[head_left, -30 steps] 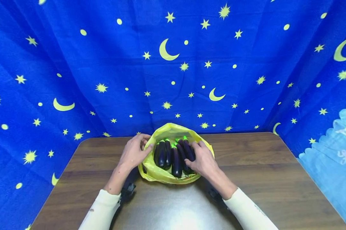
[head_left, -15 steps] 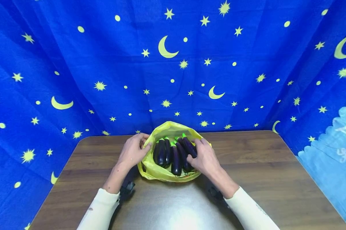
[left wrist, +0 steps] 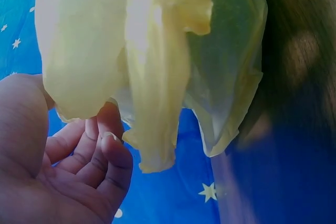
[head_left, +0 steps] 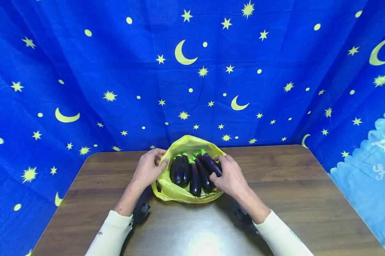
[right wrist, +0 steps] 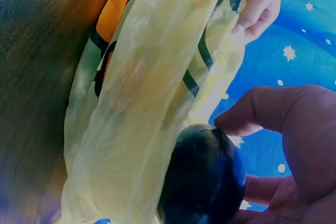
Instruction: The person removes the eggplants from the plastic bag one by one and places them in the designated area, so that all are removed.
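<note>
Left hand (head_left: 147,169): pinches yellow bag (head_left: 172,193) edge; best kept wide.
Right hand (head_left: 230,176): grips eggplant (head_left: 211,164); glossy skin likely wants firmness.

From above, a hand could drop between the person's left hand (head_left: 149,169) and right hand (head_left: 231,176) into the gaping yellow plastic bag (head_left: 187,142). Inside, glossy dark-purple eggplants (head_left: 195,181) with green caps lie packed side by side — the rightmost blocked by the right hand's grip. The brown wood-grain tabletop (head_left: 307,192) gives passage beyond either arm and, in front, between the white sleeves (head_left: 112,231). Behind, the blue star-and-moon cloth (head_left: 211,85) bars the way — close against the table's far edge.
</note>
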The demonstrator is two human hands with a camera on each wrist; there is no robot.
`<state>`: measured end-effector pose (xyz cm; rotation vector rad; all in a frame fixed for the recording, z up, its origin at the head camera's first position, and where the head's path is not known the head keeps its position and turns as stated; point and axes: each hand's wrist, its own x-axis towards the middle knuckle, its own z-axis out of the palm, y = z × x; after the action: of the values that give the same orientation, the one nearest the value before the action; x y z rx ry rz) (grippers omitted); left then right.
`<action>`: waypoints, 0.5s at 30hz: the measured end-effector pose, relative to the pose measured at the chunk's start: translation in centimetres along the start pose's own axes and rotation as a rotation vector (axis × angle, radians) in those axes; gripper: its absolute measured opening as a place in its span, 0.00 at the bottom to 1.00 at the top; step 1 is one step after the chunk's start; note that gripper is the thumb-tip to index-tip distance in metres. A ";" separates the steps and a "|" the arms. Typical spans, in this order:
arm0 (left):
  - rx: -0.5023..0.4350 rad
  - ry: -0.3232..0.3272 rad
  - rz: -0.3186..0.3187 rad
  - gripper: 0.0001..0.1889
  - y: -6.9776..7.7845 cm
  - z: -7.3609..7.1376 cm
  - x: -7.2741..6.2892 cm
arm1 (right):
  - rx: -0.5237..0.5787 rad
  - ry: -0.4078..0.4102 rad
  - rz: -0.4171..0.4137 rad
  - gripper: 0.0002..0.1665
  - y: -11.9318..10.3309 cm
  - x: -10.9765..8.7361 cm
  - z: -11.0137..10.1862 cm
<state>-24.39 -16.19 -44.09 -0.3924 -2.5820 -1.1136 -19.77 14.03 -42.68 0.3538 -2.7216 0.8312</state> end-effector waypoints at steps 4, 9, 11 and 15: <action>-0.015 0.002 0.010 0.13 -0.1 0.0 -0.2 | 0.022 0.015 -0.008 0.27 -0.1 0.0 -0.5; -0.020 0.003 0.012 0.13 -0.1 0.0 -0.2 | 0.044 0.038 -0.018 0.27 -0.1 0.0 -1.2; -0.019 0.002 0.007 0.13 0.0 0.0 -0.1 | 0.041 0.046 -0.021 0.26 -0.1 0.0 -1.5; -0.015 -0.012 0.003 0.12 0.0 0.0 -0.1 | 0.044 0.051 -0.007 0.27 0.1 0.1 -2.0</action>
<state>-24.29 -16.23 -44.18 -0.4080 -2.5842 -1.1340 -19.48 15.26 -41.07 0.3467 -2.6569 0.8868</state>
